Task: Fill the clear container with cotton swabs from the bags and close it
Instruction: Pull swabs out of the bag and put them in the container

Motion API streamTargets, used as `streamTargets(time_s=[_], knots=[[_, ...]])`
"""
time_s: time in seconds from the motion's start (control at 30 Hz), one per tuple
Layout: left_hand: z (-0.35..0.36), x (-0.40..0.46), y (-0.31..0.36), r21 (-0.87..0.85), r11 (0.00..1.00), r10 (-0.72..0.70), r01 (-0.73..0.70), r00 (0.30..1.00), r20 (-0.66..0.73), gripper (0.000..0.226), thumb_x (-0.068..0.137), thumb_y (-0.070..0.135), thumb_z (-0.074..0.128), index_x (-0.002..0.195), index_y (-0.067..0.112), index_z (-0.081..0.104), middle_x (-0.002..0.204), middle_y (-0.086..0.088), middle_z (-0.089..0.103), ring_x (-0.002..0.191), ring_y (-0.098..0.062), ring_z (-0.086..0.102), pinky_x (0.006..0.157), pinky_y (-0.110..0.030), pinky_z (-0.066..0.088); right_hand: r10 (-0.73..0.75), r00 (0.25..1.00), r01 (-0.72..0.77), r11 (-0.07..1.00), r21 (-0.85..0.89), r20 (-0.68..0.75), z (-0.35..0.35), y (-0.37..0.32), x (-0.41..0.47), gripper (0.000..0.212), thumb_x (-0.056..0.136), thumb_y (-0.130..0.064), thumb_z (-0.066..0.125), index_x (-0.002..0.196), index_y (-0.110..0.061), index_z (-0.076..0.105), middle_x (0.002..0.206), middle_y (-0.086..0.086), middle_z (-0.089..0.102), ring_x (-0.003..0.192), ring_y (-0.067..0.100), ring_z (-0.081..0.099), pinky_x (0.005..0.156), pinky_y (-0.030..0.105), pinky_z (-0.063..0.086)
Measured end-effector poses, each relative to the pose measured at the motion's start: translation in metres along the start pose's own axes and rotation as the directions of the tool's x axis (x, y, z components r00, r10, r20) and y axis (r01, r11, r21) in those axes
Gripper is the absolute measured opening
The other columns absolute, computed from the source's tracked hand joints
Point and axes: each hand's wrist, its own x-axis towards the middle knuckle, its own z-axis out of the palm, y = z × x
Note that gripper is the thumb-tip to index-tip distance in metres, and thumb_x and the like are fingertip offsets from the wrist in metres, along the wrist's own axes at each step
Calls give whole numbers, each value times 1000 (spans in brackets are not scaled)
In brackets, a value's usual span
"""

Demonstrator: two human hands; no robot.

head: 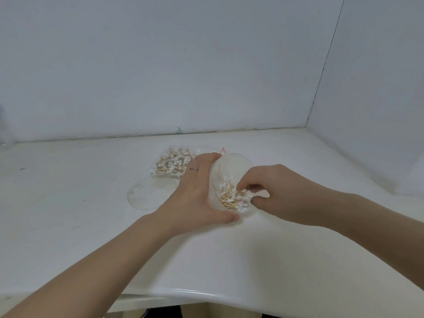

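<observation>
A round clear container [231,166] stands on the white counter, partly filled with cotton swabs [231,196] that have wooden sticks. My left hand [197,191] wraps around its left side, thumb at the front rim, a ring on one finger. My right hand [275,191] reaches in from the right, its fingertips pinching the swabs inside the container. A clear bag of cotton swabs [174,165] lies just behind my left hand. The round clear lid [149,193] lies flat on the counter to the left.
The white counter [91,203] meets walls at the back and right, forming a corner [307,127]. Its rounded front edge [195,292] runs below my arms. A thin red thread [223,150] shows behind the container.
</observation>
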Motion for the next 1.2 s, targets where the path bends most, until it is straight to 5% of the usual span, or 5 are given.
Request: streamTargets(time_s=[0.1,0.33,0.6,0.9,1.2], knots=[[-1,0,-1,-10,1000,3,-3,1000,3,116,61,45,94,147,40,18,136,31,22,141,-7,23,117,-36,35,-86,996,86,996,3,-31,-1,-8,2,34,90,-19,61,120,-35,66,116,-20,60,109,-1,51,96,24,43],[-1,0,1,-2,1000,27,-27,1000,2,118,60,43,97,150,32,21,135,31,23,140,-8,25,116,-37,35,-64,979,114,959,-258,194,11,-16,14,43,87,-29,42,121,-35,68,123,-7,63,118,20,53,99,38,46],[-1,1,0,1,1000,21,-21,1000,4,116,59,45,95,146,40,18,134,31,21,140,-7,24,116,-35,36,-50,993,71,978,-196,109,3,-2,10,16,94,-19,57,104,-25,68,106,-12,59,98,7,52,84,19,41],[0,1,5,42,998,41,-41,999,16,118,61,46,95,149,32,19,135,31,20,139,-4,21,116,-30,31,-1,989,37,969,-243,150,8,-11,15,26,99,-34,52,113,-26,72,119,-10,53,115,11,41,98,29,41],[0,0,6,70,996,60,-62,998,22,118,61,46,94,151,32,18,144,26,18,143,-8,19,117,-31,30,-14,999,23,979,-203,46,15,-15,20,11,96,-28,55,95,-22,64,105,-8,57,103,12,45,80,25,40]])
